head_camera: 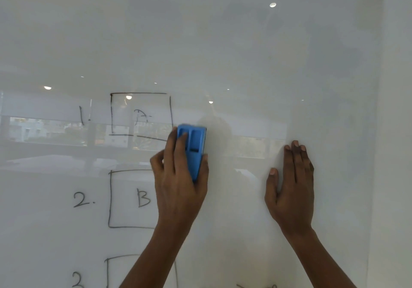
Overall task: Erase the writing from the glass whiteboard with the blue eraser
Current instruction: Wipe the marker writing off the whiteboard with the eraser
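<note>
While the left hand (pixel 178 185) clasps the blue rectangular plastic eraser (pixel 193 151) between thumb and fingers, the eraser lies pressed against the glossy white glass whiteboard (pixel 245 53), at the lower right corner of the topmost drawn box (pixel 141 114). The eraser and hand cover that corner, and the box's right side breaks off just above the eraser. Inside the box, a partly wiped letter (pixel 141 116) shows faintly; a handwritten "1." (pixel 84 116) stands to its left. The left hand and forearm also hide the right side of the second black marker box (pixel 131 198), which contains a letter "B" (pixel 143 198) and is labelled "2." (pixel 83 200). A third box (pixel 116 270) sits at the lower edge, partly behind the forearm. The right hand (pixel 292 185) rests flat on bare glass, fingers extended together, grasping nothing, well apart from the eraser. Reflected ceiling lights (pixel 272 5) and windows (pixel 44 131) overlay the board.
</note>
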A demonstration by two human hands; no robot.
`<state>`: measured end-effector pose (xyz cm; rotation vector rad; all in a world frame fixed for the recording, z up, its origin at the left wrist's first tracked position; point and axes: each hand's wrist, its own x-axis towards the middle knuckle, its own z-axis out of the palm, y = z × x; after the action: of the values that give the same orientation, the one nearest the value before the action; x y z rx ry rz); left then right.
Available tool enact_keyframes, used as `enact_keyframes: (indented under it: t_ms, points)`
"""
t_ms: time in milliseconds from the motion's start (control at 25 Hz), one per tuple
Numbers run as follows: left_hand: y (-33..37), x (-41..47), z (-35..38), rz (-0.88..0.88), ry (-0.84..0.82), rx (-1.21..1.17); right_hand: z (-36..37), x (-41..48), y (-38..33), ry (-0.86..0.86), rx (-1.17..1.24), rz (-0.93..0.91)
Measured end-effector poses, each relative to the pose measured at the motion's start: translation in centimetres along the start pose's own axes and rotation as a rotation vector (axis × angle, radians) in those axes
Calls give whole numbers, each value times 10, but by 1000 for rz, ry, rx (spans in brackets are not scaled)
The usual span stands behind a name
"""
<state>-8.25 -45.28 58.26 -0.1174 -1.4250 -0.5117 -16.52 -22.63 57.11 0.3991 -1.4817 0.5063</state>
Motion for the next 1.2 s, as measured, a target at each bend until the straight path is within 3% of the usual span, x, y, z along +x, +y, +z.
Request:
enact_keyframes:
  t_ms: [200, 360, 640, 720, 880, 960, 1040, 1160, 1200]
  points:
    - [23, 70, 19, 57, -14, -62, 1, -1, 1, -5, 4, -1]
    - [19, 84, 38, 197, 18, 64, 1, -1, 1, -4, 4, -6]
    - [-5, 90, 30, 259, 117, 199, 1, 0, 4, 17, 8, -29]
    - [-30, 103, 9, 141, 144, 198, 1, 0, 5, 18, 4, -32]
    - [-76, 131, -40, -284, 203, 239, 2, -1, 1, 13, -14, -19]
    - [-71, 130, -35, -345, 216, 304, 3, -1, -1, 16, -35, -10]
    - [-42, 112, -17, -174, 188, 302, 3, -2, -1, 17, -40, -13]
    - [-10, 63, 15, 422, 50, 309, 1, -2, 4, 12, -29, -40]
    - [-11, 60, 16, 544, 14, 315, 1, -2, 5, 12, -27, -50]
